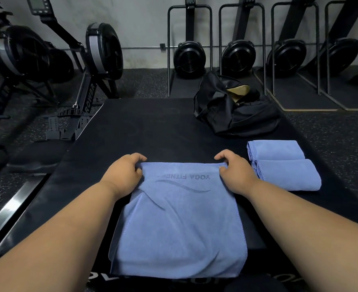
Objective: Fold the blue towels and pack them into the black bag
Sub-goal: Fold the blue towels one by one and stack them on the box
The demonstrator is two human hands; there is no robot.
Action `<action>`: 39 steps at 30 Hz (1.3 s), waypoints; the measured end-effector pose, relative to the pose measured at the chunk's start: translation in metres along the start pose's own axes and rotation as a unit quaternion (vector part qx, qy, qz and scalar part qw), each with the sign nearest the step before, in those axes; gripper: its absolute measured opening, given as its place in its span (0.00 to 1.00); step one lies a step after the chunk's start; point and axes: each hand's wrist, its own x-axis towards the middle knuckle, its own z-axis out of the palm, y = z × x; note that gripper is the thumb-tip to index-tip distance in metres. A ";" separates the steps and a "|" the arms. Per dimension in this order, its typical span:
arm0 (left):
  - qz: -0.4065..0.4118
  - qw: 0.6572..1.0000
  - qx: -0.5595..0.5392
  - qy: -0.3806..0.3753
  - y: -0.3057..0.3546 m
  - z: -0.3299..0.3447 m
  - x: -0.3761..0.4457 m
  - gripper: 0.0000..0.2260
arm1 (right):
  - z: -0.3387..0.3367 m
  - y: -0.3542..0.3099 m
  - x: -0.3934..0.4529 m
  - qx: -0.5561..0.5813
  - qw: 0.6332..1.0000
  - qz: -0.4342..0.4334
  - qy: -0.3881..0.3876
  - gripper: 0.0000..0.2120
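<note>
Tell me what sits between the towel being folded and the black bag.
Nothing visible does. Bare black mat runs from the towel up to the open black bag. The two folded towels lie off to the right, beside that path.

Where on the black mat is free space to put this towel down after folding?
Free: the mat left of the black bag, beyond both hands, and the strip left of the left hand. Crowded: the right side, where two folded towels lie before the bag.

Single head view — looks forward and down, close over black mat [152,127], wall beyond.
</note>
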 end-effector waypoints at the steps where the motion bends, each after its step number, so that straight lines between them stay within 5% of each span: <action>1: -0.009 0.999 -0.034 0.009 0.002 -0.005 -0.004 0.19 | -0.003 -0.003 -0.003 0.021 1.000 -0.007 -0.011 0.18; 5: -0.039 0.977 -0.195 0.074 -0.001 -0.027 -0.028 0.17 | -0.019 -0.012 -0.023 0.028 0.998 -0.044 -0.041 0.19; 8: -0.042 0.961 -0.270 0.026 -0.006 -0.051 -0.049 0.18 | -0.042 -0.024 -0.038 -0.015 0.994 -0.061 -0.085 0.20; 13: -0.034 0.952 -0.272 -0.133 0.012 -0.092 -0.101 0.18 | -0.084 -0.060 -0.074 -0.042 0.987 -0.089 -0.128 0.16; 19: -0.019 0.962 -0.219 -0.160 0.029 -0.144 -0.162 0.15 | -0.127 -0.114 -0.131 -0.076 0.976 -0.185 -0.083 0.15; 23: 0.004 0.979 -0.148 -0.139 0.041 -0.170 -0.205 0.13 | -0.149 -0.132 -0.164 -0.042 0.972 -0.225 -0.045 0.18; 30: -0.002 0.955 -0.280 -0.097 0.051 -0.193 -0.276 0.13 | -0.168 -0.152 -0.216 -0.041 0.973 -0.223 -0.033 0.22; 39: 0.003 0.958 -0.285 0.036 0.057 -0.214 -0.317 0.16 | -0.170 -0.167 -0.245 -0.112 0.953 -0.277 -0.042 0.29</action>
